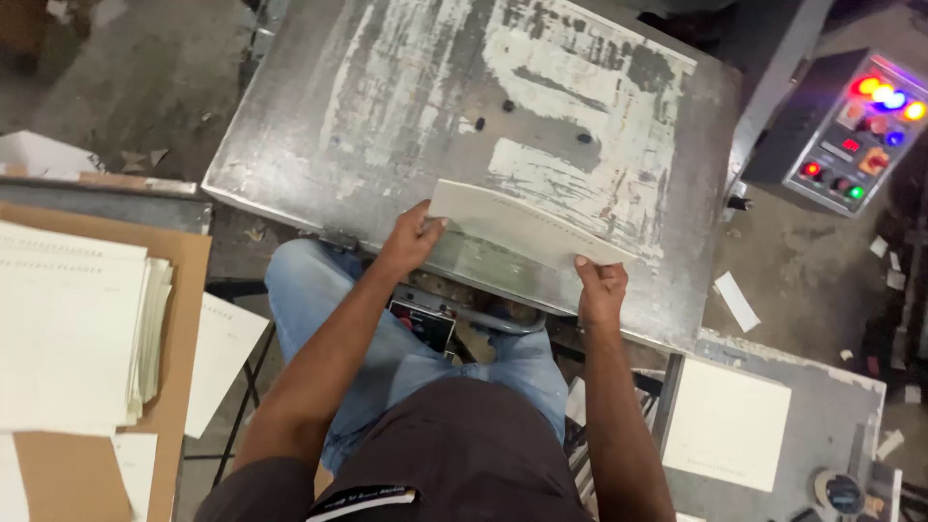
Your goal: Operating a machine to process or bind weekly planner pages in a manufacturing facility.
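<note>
We see a seated person in blue jeans holding a thin stack of cream paper sheets (pixel 522 224) over the near edge of a worn metal tabletop (pixel 387 106), whose grey surface carries broad patches of scraped white coating. The left hand (pixel 411 242) is clamped on the left near corner of the stack, thumb on top; the right hand (pixel 601 290) is clamped on the right near corner, likewise with the thumb on top. The two hands are well apart, one at each end of the stack, and the sheets lie slanted, with the left end farther from the person than the right end. Two small dark holes or studs (pixel 508 105) sit on the tabletop just beyond the stack. At far right, a sloped control panel (pixel 851 135) shows lit buttons in red, blue, yellow and green. At near right, a second stack of cream sheets (pixel 727 423) rests on a small grey side table (pixel 831 396). At left, a taller pile of the same paper (pixel 68 329) lies on a brown cardboard sheet (pixel 184 290). Paper scraps (pixel 737 301) lie on the floor to the right.
</note>
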